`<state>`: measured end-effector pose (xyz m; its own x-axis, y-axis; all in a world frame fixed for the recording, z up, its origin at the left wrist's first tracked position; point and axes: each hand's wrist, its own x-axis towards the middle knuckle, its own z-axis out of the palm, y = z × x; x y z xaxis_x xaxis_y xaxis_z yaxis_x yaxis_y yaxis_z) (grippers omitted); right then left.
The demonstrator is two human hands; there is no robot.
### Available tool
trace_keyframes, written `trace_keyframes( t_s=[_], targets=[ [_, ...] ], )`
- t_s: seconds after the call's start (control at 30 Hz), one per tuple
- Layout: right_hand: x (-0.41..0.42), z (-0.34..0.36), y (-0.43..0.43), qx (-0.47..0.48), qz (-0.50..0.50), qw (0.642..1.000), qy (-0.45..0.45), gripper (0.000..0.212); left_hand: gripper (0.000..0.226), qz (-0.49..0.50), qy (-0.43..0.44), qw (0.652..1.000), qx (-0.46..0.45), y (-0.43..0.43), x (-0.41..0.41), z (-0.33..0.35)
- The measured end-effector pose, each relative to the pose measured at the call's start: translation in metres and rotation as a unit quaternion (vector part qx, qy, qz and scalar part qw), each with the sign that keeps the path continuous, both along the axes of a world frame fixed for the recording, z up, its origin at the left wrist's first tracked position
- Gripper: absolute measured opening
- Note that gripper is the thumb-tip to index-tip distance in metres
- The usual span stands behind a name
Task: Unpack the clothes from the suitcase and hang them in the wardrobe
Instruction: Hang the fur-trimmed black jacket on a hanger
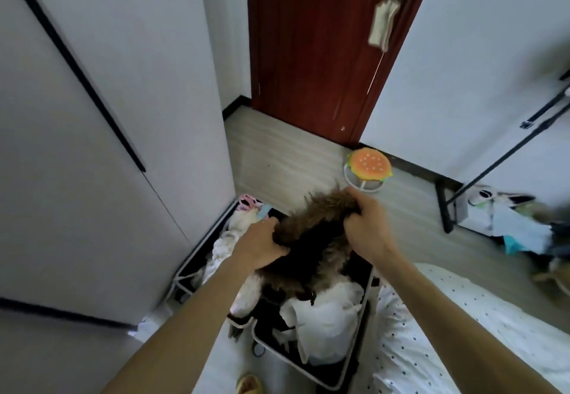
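Firmly, 2 hands [262, 245] [367, 230] round furry garment [314, 233]

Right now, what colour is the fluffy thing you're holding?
Brown fluffy garment, darker lower down, seen in the head view.

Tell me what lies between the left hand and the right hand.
A brown furry garment, gripped by the left hand and right hand above the open suitcase; the head view shows it.
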<state>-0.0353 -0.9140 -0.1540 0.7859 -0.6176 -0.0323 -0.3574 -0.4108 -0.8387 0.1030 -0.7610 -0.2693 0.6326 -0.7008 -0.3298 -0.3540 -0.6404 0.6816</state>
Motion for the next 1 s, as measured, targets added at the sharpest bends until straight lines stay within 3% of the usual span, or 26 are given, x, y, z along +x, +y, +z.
trace_keyframes(
  t_s=[0.17,0.33,0.47,0.57,0.63,0.77,0.87,0.93,1.0],
  targets=[
    [-0.024,0.050,0.026,-0.004,0.037,0.996,-0.077,0.038,0.037,0.144,-0.038,0.989,0.017,0.061,-0.047,0.039],
    [-0.060,0.060,0.057,-0.026,0.095,0.993,-0.072,0.030,0.031,0.165,-0.045,0.983,0.061,0.143,-0.106,0.064],
    [-0.078,0.061,0.088,-0.044,0.139,0.987,-0.061,0.031,0.016,0.208,-0.010,0.976,0.070,0.208,-0.150,0.077],
    [-0.085,0.061,0.121,-0.062,0.196,0.978,-0.042,0.033,0.023,0.215,0.046,0.971,0.092,0.262,-0.176,0.086],
    [-0.085,0.059,0.155,-0.089,0.244,0.965,-0.028,0.023,0.022,0.234,0.097,0.962,0.105,0.310,-0.193,0.091],
    [-0.078,0.054,0.230,-0.143,0.326,0.934,-0.019,0.020,0.020,0.373,0.149,0.915,-0.031,0.402,-0.219,0.107],
    [-0.072,0.050,0.292,-0.205,0.362,0.909,-0.033,0.012,0.012,0.459,0.102,0.877,-0.098,0.471,-0.236,0.127],
    [-0.070,0.045,0.344,-0.241,0.381,0.891,-0.048,0.011,0.008,0.468,0.041,0.876,-0.109,0.531,-0.248,0.137],
    [-0.071,0.044,0.386,-0.278,0.384,0.880,-0.028,0.014,0.030,0.469,0.018,0.878,-0.094,0.580,-0.257,0.143]
  ],
)
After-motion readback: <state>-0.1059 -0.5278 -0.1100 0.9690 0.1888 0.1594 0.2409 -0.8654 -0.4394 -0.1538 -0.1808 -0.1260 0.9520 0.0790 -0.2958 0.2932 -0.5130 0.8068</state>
